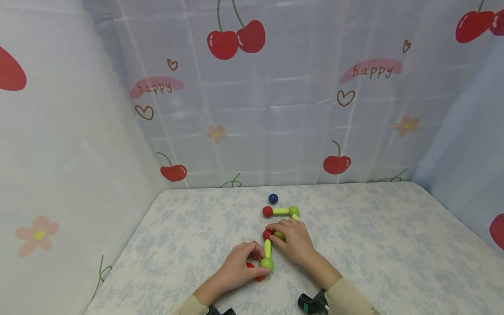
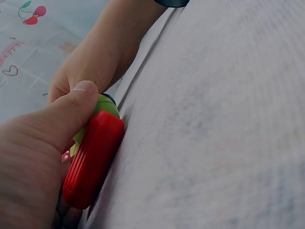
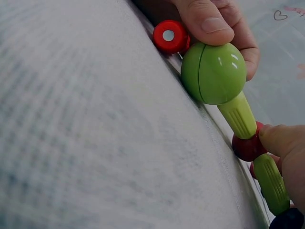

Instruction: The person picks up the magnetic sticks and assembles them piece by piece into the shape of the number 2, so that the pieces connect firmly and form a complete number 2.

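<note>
A chain of magnetic balls and yellow-green sticks lies on the table. My left hand (image 1: 241,264) grips the green ball (image 1: 267,264) at its near end, thumb on top. Beside that ball and partly under the same hand is a red stick (image 2: 95,162), its pale round end facing the right wrist camera. My right hand (image 1: 294,240) pinches the red ball (image 3: 250,145), which a yellow-green stick (image 1: 268,248) joins to the green ball. Another green stick (image 3: 271,183) runs from the red ball to a dark blue ball (image 3: 288,220), covered by my right hand in the head view.
Beyond my right hand the chain shows a second green ball (image 1: 293,211), a stick (image 1: 281,211) and another red ball (image 1: 267,211). A loose blue ball (image 1: 273,198) sits near the table's back edge. Cherry-printed curtains (image 1: 267,105) enclose the back and sides of the table (image 1: 189,232).
</note>
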Action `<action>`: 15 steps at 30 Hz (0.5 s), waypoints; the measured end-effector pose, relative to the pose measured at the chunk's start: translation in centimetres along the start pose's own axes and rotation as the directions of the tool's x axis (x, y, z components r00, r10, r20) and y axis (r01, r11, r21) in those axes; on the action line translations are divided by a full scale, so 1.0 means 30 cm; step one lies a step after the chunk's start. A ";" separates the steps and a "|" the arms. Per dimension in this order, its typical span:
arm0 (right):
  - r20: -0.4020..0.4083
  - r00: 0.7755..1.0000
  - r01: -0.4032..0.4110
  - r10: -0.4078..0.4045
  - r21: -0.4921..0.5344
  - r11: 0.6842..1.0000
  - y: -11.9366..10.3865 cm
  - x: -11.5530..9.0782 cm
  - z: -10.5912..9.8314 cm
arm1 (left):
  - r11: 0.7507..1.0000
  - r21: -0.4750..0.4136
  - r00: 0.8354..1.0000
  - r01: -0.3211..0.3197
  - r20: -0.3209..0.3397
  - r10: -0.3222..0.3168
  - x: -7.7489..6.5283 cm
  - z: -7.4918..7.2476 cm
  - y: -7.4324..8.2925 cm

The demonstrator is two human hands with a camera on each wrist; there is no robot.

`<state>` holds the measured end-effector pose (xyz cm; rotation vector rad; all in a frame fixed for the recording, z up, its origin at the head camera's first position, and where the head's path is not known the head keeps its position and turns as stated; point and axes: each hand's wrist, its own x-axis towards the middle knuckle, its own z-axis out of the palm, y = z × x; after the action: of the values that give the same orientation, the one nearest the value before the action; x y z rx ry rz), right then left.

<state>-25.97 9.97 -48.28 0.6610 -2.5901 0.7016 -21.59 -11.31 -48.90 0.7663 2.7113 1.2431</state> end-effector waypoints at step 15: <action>0.007 1.000 -0.003 0.003 -0.006 1.000 -0.005 -0.001 -0.005 | 1.000 -0.006 1.000 0.004 -0.002 -0.004 -0.001 0.001 0.001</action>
<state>-25.82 9.95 -48.11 0.6587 -2.5988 0.6932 -21.54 -11.28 -48.90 0.7593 2.7078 1.2519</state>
